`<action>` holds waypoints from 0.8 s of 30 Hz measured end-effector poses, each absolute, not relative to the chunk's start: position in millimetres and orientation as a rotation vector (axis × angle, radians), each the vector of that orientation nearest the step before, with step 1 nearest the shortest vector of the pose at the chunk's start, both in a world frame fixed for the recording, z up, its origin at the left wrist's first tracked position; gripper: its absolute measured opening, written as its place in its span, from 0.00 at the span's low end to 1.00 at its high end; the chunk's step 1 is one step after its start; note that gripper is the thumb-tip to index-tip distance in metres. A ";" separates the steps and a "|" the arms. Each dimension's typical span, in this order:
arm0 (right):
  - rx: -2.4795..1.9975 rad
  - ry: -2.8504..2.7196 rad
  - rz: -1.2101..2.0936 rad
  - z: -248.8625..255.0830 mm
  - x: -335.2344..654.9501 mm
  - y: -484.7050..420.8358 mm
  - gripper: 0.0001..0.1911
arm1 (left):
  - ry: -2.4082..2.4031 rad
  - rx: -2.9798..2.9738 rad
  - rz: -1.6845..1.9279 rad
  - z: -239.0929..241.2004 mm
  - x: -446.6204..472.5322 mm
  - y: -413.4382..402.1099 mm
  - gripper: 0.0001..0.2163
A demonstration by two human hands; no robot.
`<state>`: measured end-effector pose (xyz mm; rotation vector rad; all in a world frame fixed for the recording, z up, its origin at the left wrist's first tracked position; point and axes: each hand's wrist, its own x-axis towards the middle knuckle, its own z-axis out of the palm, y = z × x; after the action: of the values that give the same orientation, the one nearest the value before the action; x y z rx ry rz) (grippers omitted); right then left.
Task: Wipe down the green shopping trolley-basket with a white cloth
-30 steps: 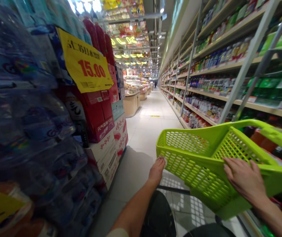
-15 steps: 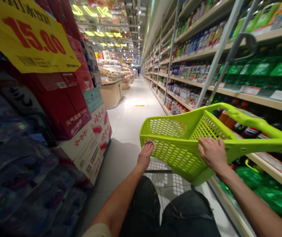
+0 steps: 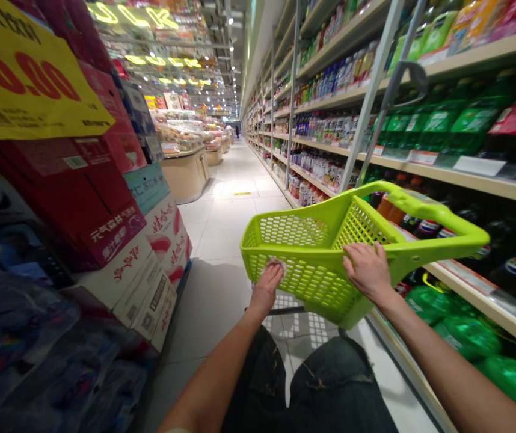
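Dark trousers [image 3: 330, 385] nearest, at bottom edge. Left hand [image 3: 267, 290] closed around white wad [image 3: 276, 265], pressed to near-left corner of green basket [image 3: 298, 231]. Right hand [image 3: 368, 270] spread flat, unclenched, laid on basket's near-right wall. One basket, tilted, held above floor. One handle [image 3: 438, 218] stuck out right, close to shelving [image 3: 460, 165]. Left side crowded by stacked cartons [image 3: 122, 240], one yellow price sign [image 3: 23, 90] hung above. Aisle floor [image 3: 226, 222] left open between, far ahead.

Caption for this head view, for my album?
Left hand presses a white cloth on a tilted green basket; right hand rests on its side.
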<state>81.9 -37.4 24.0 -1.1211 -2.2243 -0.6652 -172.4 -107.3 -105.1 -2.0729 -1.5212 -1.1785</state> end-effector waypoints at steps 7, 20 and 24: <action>-1.136 -2.198 -0.594 22.2 83.5 -38.3 0.15 | -1.400 -1.990 -1.254 -63.1 -158.0 -105.7 0.21; -1.143 -2.172 -0.572 23.5 89.0 -40.6 0.13 | -1.236 -2.210 -1.103 -57.4 -118.8 -102.3 0.18; -1.148 -2.150 -0.549 23.3 90.2 -42.1 0.13 | -1.216 -2.227 -1.095 -52.3 -109.8 -92.2 0.18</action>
<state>90.2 -42.1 23.3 -1.1476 -2.1499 -0.5494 -109.8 -92.2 -52.3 -2.2270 -1.2163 -1.0953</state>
